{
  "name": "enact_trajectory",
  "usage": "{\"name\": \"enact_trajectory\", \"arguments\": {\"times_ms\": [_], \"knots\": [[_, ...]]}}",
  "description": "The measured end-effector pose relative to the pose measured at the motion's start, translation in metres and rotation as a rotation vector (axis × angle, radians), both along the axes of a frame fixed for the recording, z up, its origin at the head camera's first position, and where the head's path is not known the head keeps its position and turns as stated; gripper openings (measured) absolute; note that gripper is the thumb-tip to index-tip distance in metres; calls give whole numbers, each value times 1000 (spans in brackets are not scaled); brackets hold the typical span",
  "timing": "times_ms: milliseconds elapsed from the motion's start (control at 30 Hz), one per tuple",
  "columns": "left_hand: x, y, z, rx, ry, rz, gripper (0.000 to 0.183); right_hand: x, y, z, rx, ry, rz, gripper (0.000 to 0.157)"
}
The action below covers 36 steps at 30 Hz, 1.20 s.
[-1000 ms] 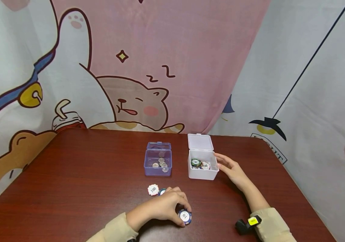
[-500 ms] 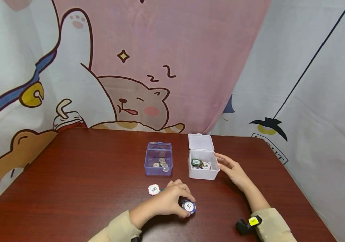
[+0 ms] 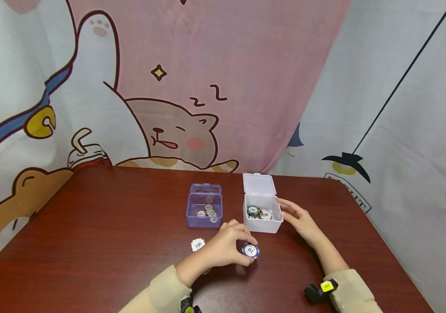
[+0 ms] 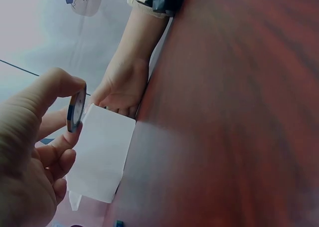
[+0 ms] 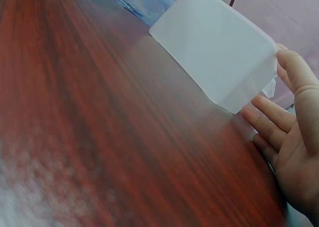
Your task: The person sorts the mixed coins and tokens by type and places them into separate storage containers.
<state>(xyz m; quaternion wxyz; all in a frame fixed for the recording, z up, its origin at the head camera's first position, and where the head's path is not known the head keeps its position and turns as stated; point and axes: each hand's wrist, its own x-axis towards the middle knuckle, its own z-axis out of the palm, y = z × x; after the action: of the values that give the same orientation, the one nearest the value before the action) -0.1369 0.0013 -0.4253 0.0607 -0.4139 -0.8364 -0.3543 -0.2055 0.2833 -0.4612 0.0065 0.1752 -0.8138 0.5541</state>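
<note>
My left hand (image 3: 226, 245) pinches a blue-and-white poker chip (image 3: 250, 251) between thumb and fingers, in front of the white box. Edge-on, the chip (image 4: 77, 110) shows raised in the left wrist view. The white plastic box (image 3: 262, 224) has its lid up and holds several poker chips (image 3: 253, 211), green and white ones among them. At the box's right side rests my right hand (image 3: 302, 221), fingers extended and thumb close to the front corner. A white poker chip marked 100 (image 3: 197, 244) lies on the table, partly behind my left hand.
Left of the white box stands a clear blue box (image 3: 204, 221), lid raised, with several coins (image 3: 209, 208) inside. Both stand on a dark red wooden table (image 3: 121, 226). A printed cloth (image 3: 246, 87) hangs behind the table's far edge.
My left hand has carried the blue poker chip forward and to the right, toward the white box. The right hand has stayed at the box's side.
</note>
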Motion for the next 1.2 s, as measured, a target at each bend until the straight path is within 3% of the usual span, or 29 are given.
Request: {"name": "enact_trajectory", "arguments": {"times_ms": [200, 500, 900, 1200], "knots": [[-6, 3, 3, 30, -4, 26, 36, 0, -1, 0, 13, -24, -37, 42], [-13, 10, 11, 49, 76, 70, 36, 1, -2, 3, -23, -9, 6, 44], [-29, 20, 28, 130, 60, 173, 39, 15, -13, 25, -27, -14, 19, 43], [-45, 26, 37, 93, 85, 257, 37, 11, -9, 17, -57, -14, 29, 43]]}}
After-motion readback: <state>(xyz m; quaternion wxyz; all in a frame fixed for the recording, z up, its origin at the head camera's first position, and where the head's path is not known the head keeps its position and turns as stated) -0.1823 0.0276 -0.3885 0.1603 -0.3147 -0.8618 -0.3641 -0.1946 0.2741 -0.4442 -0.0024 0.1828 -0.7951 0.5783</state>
